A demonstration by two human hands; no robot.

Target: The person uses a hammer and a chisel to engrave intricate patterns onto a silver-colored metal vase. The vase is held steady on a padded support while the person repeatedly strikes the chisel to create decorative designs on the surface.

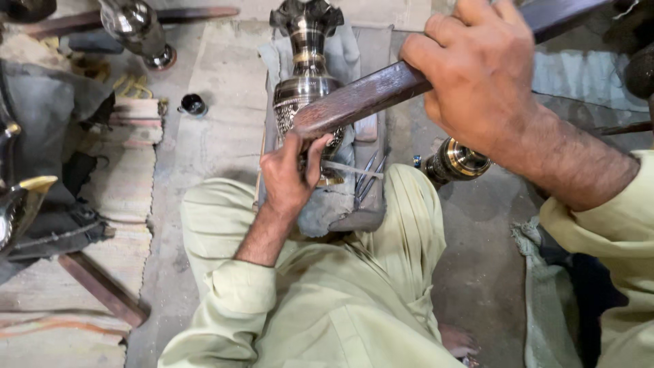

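A dark brass vase (306,75) with an engraved belly lies on a cloth-padded block (368,136) between my knees. My left hand (291,174) pinches a thin metal chisel against the vase's engraved lower part. My right hand (477,68) is closed around a dark wooden stick (368,95), whose lower end sits just above the chisel and the vase. Several slim metal tools (368,178) lie on the cloth to the right of my left hand.
Another brass vase (455,162) lies by my right knee. A shiny vase (139,31) lies at the top left, with a small black cup (194,104) below it. Wooden bars (102,289), mats and dark cloth lie on the floor at the left.
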